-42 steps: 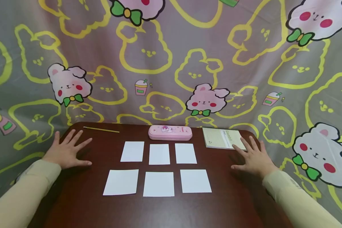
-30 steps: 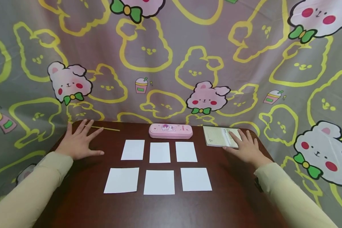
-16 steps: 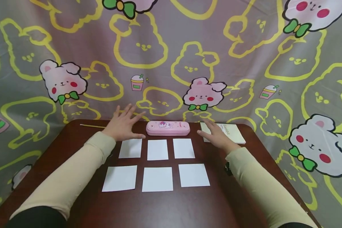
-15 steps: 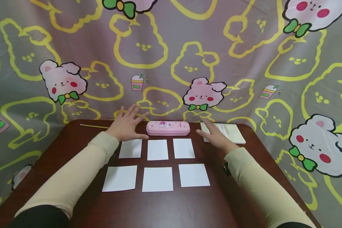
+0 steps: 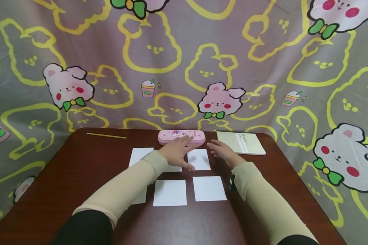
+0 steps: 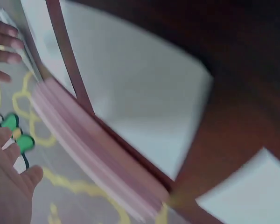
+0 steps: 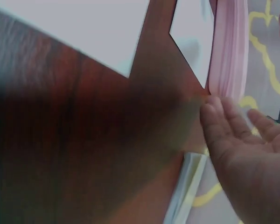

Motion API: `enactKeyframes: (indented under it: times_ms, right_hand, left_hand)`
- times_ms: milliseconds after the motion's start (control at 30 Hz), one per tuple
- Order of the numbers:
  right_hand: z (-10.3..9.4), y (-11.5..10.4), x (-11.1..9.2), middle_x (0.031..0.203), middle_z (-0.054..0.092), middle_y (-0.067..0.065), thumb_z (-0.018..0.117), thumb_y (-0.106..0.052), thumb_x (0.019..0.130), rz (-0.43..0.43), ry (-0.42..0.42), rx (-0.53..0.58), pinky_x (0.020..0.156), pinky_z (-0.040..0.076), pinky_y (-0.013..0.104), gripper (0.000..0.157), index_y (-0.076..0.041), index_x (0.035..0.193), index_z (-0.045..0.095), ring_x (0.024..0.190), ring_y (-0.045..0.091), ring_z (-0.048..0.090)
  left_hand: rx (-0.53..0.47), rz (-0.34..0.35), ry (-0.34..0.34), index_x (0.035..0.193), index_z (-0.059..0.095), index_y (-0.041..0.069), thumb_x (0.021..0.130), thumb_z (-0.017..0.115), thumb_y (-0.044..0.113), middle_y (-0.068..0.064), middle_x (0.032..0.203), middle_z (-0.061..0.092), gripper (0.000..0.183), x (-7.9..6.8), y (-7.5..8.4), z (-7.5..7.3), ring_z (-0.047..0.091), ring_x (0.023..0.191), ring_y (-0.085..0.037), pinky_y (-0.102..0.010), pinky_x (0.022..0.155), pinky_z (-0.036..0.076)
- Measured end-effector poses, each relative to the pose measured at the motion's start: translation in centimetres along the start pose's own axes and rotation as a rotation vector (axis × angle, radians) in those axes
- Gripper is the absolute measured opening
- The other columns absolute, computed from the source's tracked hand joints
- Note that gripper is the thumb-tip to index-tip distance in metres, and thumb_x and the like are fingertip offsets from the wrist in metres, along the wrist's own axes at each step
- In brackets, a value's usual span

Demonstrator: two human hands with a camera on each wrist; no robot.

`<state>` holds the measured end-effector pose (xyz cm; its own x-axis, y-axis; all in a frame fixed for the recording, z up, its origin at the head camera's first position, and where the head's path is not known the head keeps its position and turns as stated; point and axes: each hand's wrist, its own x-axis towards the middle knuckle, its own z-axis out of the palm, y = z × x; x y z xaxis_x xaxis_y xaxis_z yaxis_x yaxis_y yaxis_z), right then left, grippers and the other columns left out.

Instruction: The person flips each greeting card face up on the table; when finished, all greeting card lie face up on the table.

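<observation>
In the head view my left hand (image 5: 178, 151), fingers spread, hovers over the upper row of white paper squares, in front of the pink pencil case (image 5: 165, 137). Its sleeve hides much of the upper middle square (image 5: 174, 168) and the lower left one (image 5: 141, 197). My right hand (image 5: 224, 153) is just right of the upper right square (image 5: 202, 161), left of the notepad (image 5: 239, 143). In the right wrist view its fingers (image 7: 219, 123) are loosely extended between pencil case (image 7: 228, 51) and notepad (image 7: 184, 191). Neither hand holds anything.
A yellow pencil (image 5: 107, 135) lies at the back left of the dark brown table (image 5: 79, 163). Two more squares, lower middle (image 5: 170, 193) and lower right (image 5: 209, 189), lie nearer. Behind the table hangs a patterned curtain (image 5: 171, 81).
From the table's left side my left hand has swept right to the squares. My right hand has moved left, off the notepad. The squares, pencil and pencil case have stayed put.
</observation>
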<state>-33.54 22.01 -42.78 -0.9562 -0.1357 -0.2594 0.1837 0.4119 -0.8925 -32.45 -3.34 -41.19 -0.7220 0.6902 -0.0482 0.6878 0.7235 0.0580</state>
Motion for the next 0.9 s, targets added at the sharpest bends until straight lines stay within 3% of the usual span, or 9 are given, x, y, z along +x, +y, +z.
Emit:
enactKeyframes:
  times_ms: [233, 400, 533, 700, 900]
  right_hand:
    - [0.9, 0.6, 0.3, 0.134, 0.058, 0.024, 0.059, -0.029, 0.104, 0.052, 0.026, -0.087, 0.103, 0.049, 0.044, 0.063, 0.011, 0.149, 0.04, 0.117, 0.032, 0.057]
    - [0.9, 0.4, 0.3, 0.115, 0.065, 0.016, 0.059, -0.021, 0.104, 0.087, 0.007, -0.069, 0.094, 0.053, 0.035, 0.05, 0.013, 0.139, 0.05, 0.099, 0.02, 0.061]
    - [0.9, -0.2, 0.1, 0.113, 0.067, 0.015, 0.052, -0.019, 0.107, 0.144, -0.04, -0.037, 0.09, 0.055, 0.031, 0.046, 0.014, 0.139, 0.051, 0.093, 0.015, 0.065]
    - [0.6, -0.6, -0.1, 0.116, 0.068, 0.019, 0.05, -0.02, 0.107, 0.188, -0.082, 0.039, 0.087, 0.057, 0.031, 0.048, 0.013, 0.142, 0.049, 0.095, 0.018, 0.069]
    - [0.5, -0.7, -0.1, 0.122, 0.069, 0.018, 0.051, -0.025, 0.106, 0.24, -0.037, 0.12, 0.096, 0.053, 0.037, 0.045, 0.005, 0.139, 0.054, 0.102, 0.021, 0.068]
  left_hand:
    - [0.053, 0.085, -0.05, 0.163, 0.034, 0.026, 0.082, 0.061, 0.082, -0.014, 0.169, 0.024, 0.102, 2.0, 2.6, 1.5, 0.02, 0.155, -0.031, -0.045, 0.124, 0.021]
    - [0.0, 0.024, -0.134, 0.158, 0.045, 0.022, 0.082, 0.064, 0.079, -0.011, 0.161, 0.041, 0.098, 2.3, 3.4, 2.1, 0.038, 0.147, -0.03, -0.044, 0.117, 0.035]
    - [-0.01, -0.001, -0.179, 0.153, 0.053, 0.022, 0.082, 0.066, 0.078, -0.008, 0.152, 0.051, 0.092, 2.2, 3.7, 2.4, 0.052, 0.134, -0.027, -0.04, 0.108, 0.045]
    - [-0.037, -0.025, -0.176, 0.152, 0.054, 0.022, 0.083, 0.065, 0.077, -0.008, 0.156, 0.048, 0.089, 2.2, 3.7, 2.4, 0.047, 0.14, -0.028, -0.04, 0.112, 0.041]
    - [-0.068, -0.028, -0.182, 0.153, 0.053, 0.021, 0.086, 0.064, 0.072, -0.01, 0.158, 0.045, 0.085, 2.3, 3.5, 2.5, 0.043, 0.143, -0.029, -0.039, 0.115, 0.037]
